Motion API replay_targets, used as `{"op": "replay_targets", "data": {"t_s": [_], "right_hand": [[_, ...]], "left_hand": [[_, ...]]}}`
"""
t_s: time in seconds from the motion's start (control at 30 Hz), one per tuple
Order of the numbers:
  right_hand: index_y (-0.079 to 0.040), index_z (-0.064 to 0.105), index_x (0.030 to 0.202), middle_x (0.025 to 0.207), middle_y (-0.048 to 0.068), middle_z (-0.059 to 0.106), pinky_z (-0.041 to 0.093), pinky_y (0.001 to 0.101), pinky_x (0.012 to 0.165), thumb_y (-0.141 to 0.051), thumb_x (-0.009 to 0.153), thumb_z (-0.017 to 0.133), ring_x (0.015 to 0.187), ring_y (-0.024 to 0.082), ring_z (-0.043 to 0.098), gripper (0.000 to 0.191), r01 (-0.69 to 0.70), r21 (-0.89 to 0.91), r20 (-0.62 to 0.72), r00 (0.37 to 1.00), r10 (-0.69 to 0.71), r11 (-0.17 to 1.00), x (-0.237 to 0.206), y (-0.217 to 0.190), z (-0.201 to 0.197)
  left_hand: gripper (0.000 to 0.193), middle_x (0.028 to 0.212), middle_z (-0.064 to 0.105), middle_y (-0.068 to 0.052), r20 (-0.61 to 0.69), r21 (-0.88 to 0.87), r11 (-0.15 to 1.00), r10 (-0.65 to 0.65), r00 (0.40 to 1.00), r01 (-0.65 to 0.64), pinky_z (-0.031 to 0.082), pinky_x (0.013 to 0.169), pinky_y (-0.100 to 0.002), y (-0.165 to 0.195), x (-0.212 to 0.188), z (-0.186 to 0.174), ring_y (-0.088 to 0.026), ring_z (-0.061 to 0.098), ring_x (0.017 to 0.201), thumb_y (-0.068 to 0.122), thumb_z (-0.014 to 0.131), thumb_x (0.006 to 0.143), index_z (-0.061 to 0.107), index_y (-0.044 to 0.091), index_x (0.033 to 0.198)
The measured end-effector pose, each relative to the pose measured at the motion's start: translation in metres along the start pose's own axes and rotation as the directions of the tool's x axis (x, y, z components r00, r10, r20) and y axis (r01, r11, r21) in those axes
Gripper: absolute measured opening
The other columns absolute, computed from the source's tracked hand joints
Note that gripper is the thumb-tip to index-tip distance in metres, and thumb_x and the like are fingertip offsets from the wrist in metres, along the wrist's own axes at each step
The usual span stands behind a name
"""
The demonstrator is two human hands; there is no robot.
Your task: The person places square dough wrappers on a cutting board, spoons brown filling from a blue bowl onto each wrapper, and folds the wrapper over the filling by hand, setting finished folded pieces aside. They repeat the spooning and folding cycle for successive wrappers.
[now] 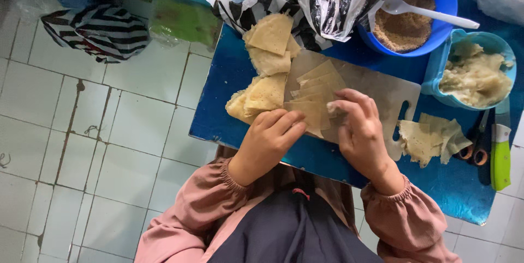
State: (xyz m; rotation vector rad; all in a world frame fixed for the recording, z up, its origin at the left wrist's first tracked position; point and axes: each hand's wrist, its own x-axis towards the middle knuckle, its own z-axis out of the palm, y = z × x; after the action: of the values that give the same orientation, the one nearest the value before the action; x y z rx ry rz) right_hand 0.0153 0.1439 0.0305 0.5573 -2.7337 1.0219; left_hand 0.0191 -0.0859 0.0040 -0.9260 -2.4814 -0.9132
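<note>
Pastry sheets (316, 91), thin, pale and cut square, lie overlapped on the cutting board (382, 91). Left hand (267, 140) rests at the board's near-left edge, fingers curled onto the lowest sheet. Right hand (360, 132) sits on the board's centre, fingertips pinched on a small white lump of filling (332, 109). Left of the board: folded triangles (267, 61). Right of it: sheet scraps (428, 140), a green-handled knife (500, 154), a tub of filling (475, 72). Behind it: a blue bowl of crumbs (409, 23).
</note>
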Motion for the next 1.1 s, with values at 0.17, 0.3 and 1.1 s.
{"op": "replay_targets", "data": {"t_s": [0.17,0.3,1.1], "right_hand": [[-0.009,0.065,0.125,0.138,0.017,0.058,0.045,0.0465,0.108,0.017,0.078,0.055,0.125,0.039,0.054,0.055,0.027,-0.133,0.041,0.999,-0.022,0.991,0.005,-0.002,0.004],[-0.013,0.065,0.133,0.146,0.015,0.054,0.037,0.0499,0.116,0.009,0.079,0.056,0.139,0.038,0.049,0.059,0.116,-0.295,0.104,0.991,-0.089,0.948,0.004,-0.004,0.007],[-0.038,0.05,0.157,0.163,0.002,0.043,0.013,0.0543,0.126,-0.014,0.092,0.057,0.154,0.028,0.026,0.069,0.438,-0.725,0.481,0.875,-0.065,0.532,0.007,0.004,-0.019]], "left_hand": [[0.019,0.12,0.067,-0.004,-0.015,0.021,1.0,-0.007,1.0,0.007,0.049,0.096,-0.036,0.003,-0.001,-0.003,-0.022,0.063,0.112,0.014,0.068,0.093,0.067,0.009,0.111],[0.022,0.116,0.067,-0.006,-0.029,-0.052,0.998,-0.039,0.999,0.037,0.051,0.093,-0.039,0.003,0.002,0.001,-0.025,0.064,0.106,0.018,0.073,0.093,0.07,0.006,0.111],[0.041,0.101,0.066,-0.003,0.001,0.067,0.981,-0.182,0.983,0.182,0.048,0.082,-0.036,0.001,0.021,0.012,-0.021,0.061,0.09,0.009,0.064,0.088,0.07,0.005,0.129]]}}
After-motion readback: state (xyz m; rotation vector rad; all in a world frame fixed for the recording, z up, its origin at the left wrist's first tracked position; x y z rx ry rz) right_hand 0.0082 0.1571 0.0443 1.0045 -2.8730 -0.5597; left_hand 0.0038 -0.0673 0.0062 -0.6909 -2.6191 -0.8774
